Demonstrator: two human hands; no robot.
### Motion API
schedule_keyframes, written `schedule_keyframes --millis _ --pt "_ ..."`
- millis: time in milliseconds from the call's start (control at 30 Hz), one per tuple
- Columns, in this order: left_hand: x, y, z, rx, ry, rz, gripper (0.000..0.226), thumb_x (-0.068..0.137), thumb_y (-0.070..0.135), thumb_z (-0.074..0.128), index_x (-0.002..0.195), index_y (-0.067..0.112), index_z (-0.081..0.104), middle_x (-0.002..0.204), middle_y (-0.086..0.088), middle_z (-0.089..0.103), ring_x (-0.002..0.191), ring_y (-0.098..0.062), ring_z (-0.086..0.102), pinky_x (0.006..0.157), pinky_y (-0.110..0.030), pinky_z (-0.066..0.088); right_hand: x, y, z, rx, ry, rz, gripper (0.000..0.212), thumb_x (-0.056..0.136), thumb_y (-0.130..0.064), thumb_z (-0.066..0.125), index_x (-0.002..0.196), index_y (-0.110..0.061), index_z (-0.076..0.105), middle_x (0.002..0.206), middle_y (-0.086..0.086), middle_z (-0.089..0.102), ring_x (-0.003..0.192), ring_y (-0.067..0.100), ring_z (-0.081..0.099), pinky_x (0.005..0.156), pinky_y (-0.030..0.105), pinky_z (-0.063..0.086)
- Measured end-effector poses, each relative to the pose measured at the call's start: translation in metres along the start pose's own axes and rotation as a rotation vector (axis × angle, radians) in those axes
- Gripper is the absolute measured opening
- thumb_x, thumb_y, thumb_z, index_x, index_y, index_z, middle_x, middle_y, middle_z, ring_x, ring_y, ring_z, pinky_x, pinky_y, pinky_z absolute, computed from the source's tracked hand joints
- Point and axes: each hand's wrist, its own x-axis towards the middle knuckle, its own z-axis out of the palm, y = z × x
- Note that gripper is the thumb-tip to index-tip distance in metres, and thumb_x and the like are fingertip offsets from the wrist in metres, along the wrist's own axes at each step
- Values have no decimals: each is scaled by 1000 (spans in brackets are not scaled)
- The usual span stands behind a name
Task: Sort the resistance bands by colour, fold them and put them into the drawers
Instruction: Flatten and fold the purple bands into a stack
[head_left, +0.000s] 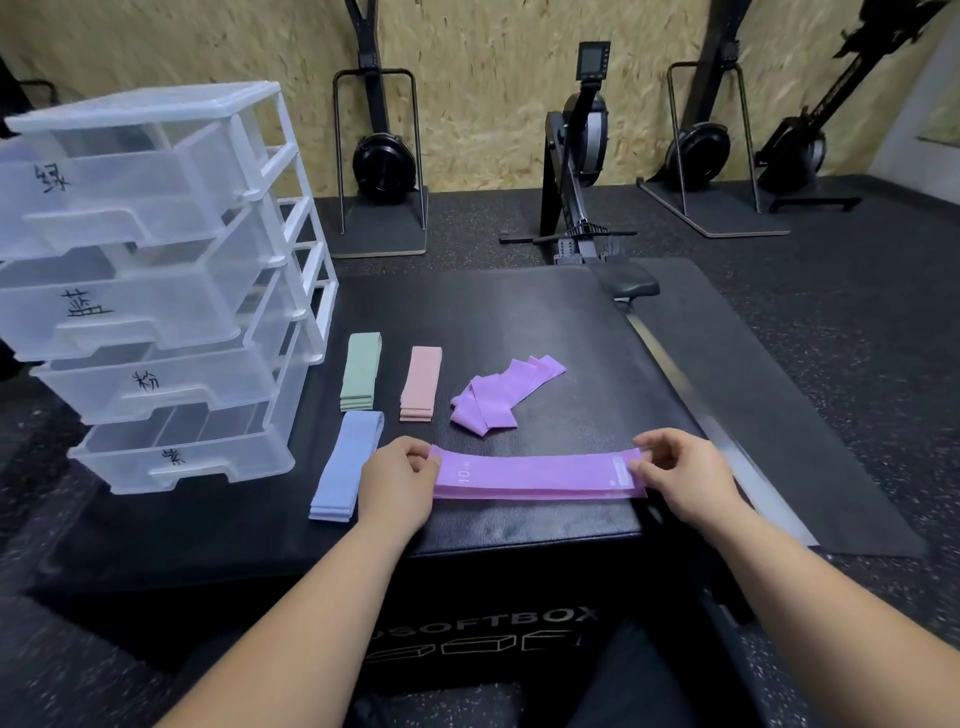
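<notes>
While the left hand (397, 475) and right hand (685, 475) each pinch one end of a purple band (535, 475) lying flat along the front of the bench (519, 312), the fold should go well if one end is carried squarely over the other, edges matched, and the crease pressed down. Match the green stack (359, 371), pink stack (422, 383) and blue stack (345, 465). A purple heap (498, 397) lies just behind; the drawers (156, 291) stand at the left.
</notes>
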Motion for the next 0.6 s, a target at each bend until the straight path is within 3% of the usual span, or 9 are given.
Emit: schedule_keyframes --millis 133,233,333,500,600 --pt "-2 -5 7 79 15 40 3 96 25 70 98 27 70 73 10 66 78 -6 61 74 -32 48 -6 -6 7 -59 49 -29 24 81 -17 88 97 -28 74 81 -10 74 78 8 71 73 20 47" --pt "-4 -12 12 134 17 78 4 97 25 69 100 28 68 76 10 65 81 -12 60 76 -35 50 -10 -7 11 -113 66 -49 24 81 -16 86 96 -29 73 82 -11 72 76 6 69 73 22 49" --pt "-4 -18 16 203 9 112 5 99 29 65 104 30 68 90 9 63 86 -15 62 78 -37 52 -15 -4 16 -172 72 -108 25 81 -16 85 97 -29 73 85 -12 69 75 6 65 76 29 52" --pt "-2 -17 17 265 -7 127 22 100 30 65 122 29 62 112 3 50 86 -19 62 79 -37 50 -18 2 19 -177 94 -164 26 84 -18 85 104 -30 74 97 -10 56 77 -5 58 74 27 43" --pt "1 -22 14 217 -26 171 33 98 32 67 131 30 61 125 6 48 100 -20 63 88 -41 55 -16 6 16 -189 46 -213 30 86 -25 83 111 -38 72 110 -16 55 93 7 59 83 32 48"
